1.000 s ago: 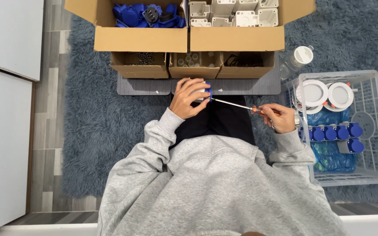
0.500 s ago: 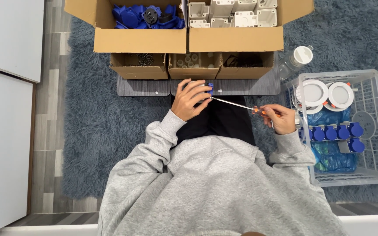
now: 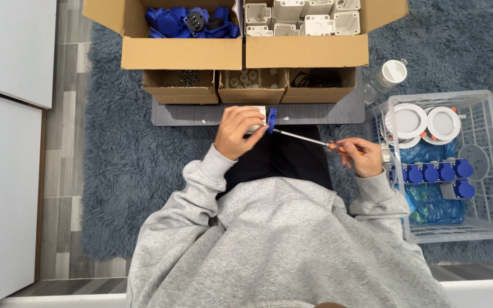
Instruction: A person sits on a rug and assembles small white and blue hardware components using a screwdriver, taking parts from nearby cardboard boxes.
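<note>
Over our lap, our left hand grips a small blue-and-white plastic socket part; our right hand clasps an orange-handled screwdriver, tip at it: driving a screw, keeping the tip seated

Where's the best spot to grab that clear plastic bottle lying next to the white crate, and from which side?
Take the bottle round its clear body just below the white cap, coming from above and the left. It lies tilted, cap up and to the right, wedged between the cardboard box and the crate, so only its upper side looks free.
</note>
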